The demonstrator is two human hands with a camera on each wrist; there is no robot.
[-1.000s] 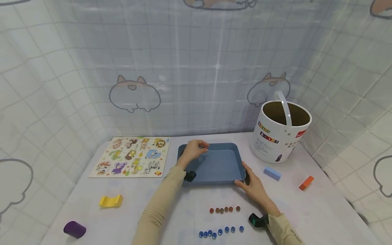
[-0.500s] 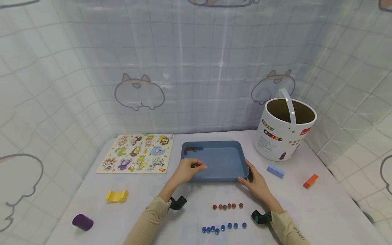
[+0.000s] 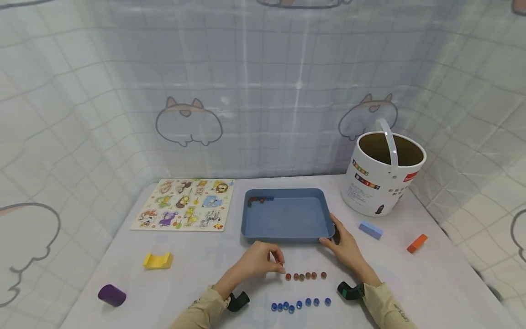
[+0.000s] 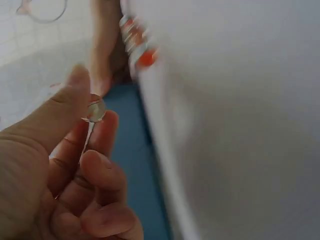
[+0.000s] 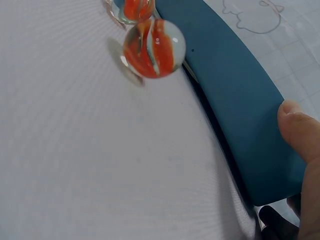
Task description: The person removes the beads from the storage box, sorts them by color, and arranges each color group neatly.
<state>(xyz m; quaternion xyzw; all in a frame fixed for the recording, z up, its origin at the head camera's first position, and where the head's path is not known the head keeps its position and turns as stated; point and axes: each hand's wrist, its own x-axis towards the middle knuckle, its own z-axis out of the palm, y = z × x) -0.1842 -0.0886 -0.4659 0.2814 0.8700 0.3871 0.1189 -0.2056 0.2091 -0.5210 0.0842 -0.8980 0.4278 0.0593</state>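
In the head view my left hand (image 3: 260, 261) is just in front of the blue tray (image 3: 287, 239), at the left end of a row of orange-red marbles (image 3: 307, 275). The left wrist view shows a clear marble with an orange streak (image 4: 95, 108) pinched between thumb and index finger. My right hand (image 3: 346, 246) holds the tray's front right corner, thumb on the near wall in the right wrist view. Several orange and blue marbles (image 3: 261, 199) lie in the tray's back left corner. A row of blue marbles (image 3: 308, 302) lies nearer to me.
An animal puzzle board (image 3: 185, 205) lies left of the tray. A white bucket (image 3: 370, 187) stands back right, with a blue block (image 3: 370, 230) and an orange block (image 3: 417, 243) before it. A yellow block (image 3: 158, 261) and purple cylinder (image 3: 112, 295) lie front left.
My left hand has come from the tray's back left, over its front wall, down toward the orange-red row. The right hand stays on the tray corner. The head view has shifted slightly.
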